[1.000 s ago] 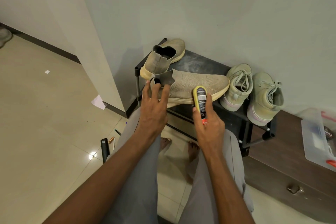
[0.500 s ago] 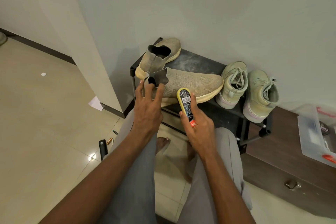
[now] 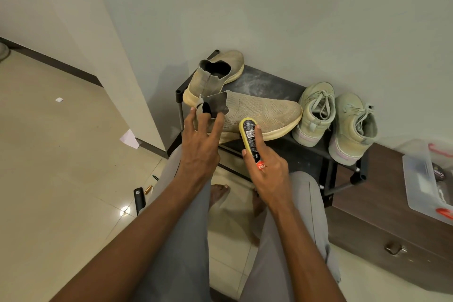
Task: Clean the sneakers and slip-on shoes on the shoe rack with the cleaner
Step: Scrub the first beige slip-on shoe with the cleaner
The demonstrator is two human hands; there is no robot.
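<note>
A beige knit slip-on shoe [image 3: 264, 113] lies sideways along the front of the black shoe rack [image 3: 272, 83]. My left hand [image 3: 199, 144] holds its heel end, fingers straight against the collar, one fingertip at the heel tab. My right hand [image 3: 268, 169] grips a yellow and black cleaner bottle [image 3: 250, 140], its yellow end against the shoe's side near the sole. A second slip-on [image 3: 215, 73] stands behind, toe to the wall. Two pale green lace-up sneakers [image 3: 316, 115] [image 3: 353, 127] stand at the rack's right end.
A dark wooden drawer cabinet [image 3: 382, 223] stands right of the rack, with a clear plastic box [image 3: 429, 176] on top. On the tiled floor lie a black stick-shaped object [image 3: 139, 197], a small brass item, a pen and paper scraps [image 3: 128, 138]. My knees and bare feet are below the rack.
My right hand has drawn the cleaner bottle left along the shoe's side, from near the middle toward the heel. My left hand stays on the heel end.
</note>
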